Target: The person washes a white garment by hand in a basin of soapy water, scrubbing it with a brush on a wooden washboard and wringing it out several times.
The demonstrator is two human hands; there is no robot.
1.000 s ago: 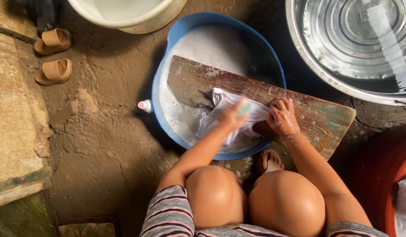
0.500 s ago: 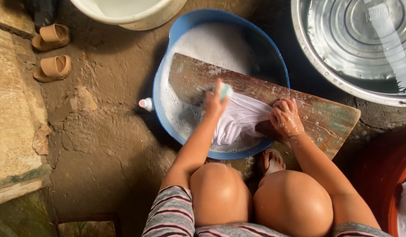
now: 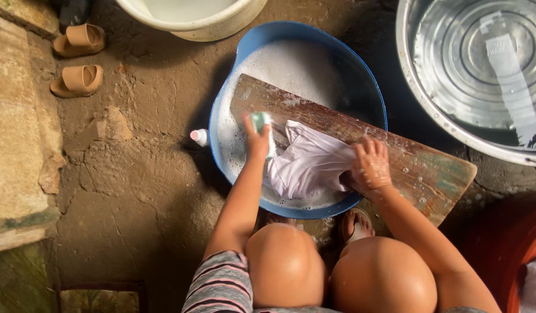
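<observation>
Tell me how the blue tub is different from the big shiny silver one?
The blue tub is plastic and smaller; the silver basin is metal and wider, partly out of view. The blue tub holds white foamy water, while the silver basin holds clear water you can see through to its ringed bottom. A wooden board with a white cloth rests across the blue tub; nothing lies across the silver basin. Both are round, hold water and sit on the dirt floor.

left hand (image 3: 257, 139) gripping green brush (image 3: 261, 124), right hand (image 3: 371, 165) pinning white cloth (image 3: 307, 162)
</observation>
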